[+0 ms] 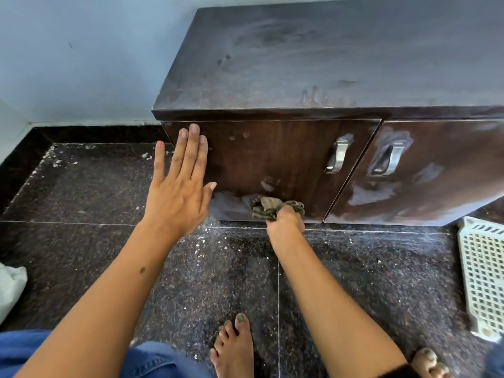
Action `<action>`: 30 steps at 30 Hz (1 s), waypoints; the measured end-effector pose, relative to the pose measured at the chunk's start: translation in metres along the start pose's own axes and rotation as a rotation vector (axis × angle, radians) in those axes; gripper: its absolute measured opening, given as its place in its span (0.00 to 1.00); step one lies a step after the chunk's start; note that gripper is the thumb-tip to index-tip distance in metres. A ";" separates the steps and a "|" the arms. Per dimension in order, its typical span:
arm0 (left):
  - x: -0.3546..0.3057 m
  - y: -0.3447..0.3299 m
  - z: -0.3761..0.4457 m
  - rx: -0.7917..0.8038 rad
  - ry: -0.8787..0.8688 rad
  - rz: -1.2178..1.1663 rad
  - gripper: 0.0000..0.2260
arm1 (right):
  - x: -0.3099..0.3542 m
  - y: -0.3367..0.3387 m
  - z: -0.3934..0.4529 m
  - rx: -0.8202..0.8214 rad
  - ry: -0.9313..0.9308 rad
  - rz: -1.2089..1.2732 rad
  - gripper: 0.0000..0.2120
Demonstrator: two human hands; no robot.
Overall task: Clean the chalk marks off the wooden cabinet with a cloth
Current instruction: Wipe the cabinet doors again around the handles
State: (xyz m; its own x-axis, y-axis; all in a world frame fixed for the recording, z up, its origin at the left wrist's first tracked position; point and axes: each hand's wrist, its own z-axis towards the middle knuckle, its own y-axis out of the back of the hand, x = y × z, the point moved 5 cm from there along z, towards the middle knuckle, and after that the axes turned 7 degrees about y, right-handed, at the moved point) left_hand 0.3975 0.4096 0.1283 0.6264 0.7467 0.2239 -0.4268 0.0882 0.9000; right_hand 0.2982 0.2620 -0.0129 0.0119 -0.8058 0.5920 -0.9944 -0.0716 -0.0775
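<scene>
One cloth (272, 207) against cabinet (272, 154)

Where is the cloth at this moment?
In the head view, the cloth is bunched in the right hand, pressed low on the left cabinet door, beside a chalk smear near the floor.

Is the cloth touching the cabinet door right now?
Touching. The head view shows the cloth, gripped by the right hand, pressed on the left cabinet door near its bottom edge.
</scene>
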 end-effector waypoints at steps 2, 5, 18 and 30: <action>0.000 0.002 -0.002 0.006 0.007 -0.033 0.31 | 0.009 0.004 0.002 -0.004 0.090 -0.058 0.19; -0.002 0.001 -0.002 0.026 0.021 -0.089 0.31 | 0.021 0.002 -0.007 -0.051 0.224 0.057 0.21; 0.019 -0.011 -0.013 0.210 0.347 -0.514 0.33 | 0.002 -0.028 -0.035 0.075 2.375 -1.173 0.21; 0.026 -0.024 0.007 0.259 0.831 -1.437 0.29 | -0.014 -0.043 -0.048 -0.034 2.552 -1.267 0.23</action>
State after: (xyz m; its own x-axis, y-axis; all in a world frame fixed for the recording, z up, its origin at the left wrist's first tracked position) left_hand 0.4286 0.4219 0.1155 -0.1412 0.2911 -0.9462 0.3098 0.9208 0.2371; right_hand 0.3360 0.3047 0.0201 0.1108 0.9277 -0.3565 -0.6899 0.3301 0.6443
